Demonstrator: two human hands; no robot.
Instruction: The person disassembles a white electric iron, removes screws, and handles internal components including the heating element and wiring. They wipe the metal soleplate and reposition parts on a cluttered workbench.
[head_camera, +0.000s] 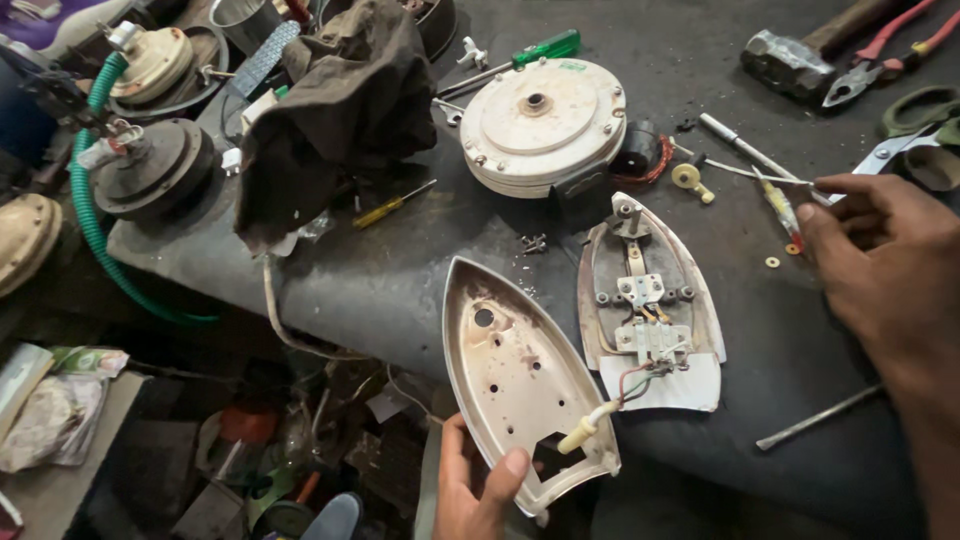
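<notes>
I am holding one iron cover (520, 375) by its wide end with my left hand (475, 490), thumb pressed on its rim, its hollow side facing up at the bench edge. Just beside it one iron base (650, 310) is lying on the dark bench (400, 280), wires running between the two. My right hand (885, 270) is pinching one thin tool (770, 168). Two screwdrivers, one green (525, 55) and one yellow (395, 205), are lying farther back, near one round white housing (540, 125).
</notes>
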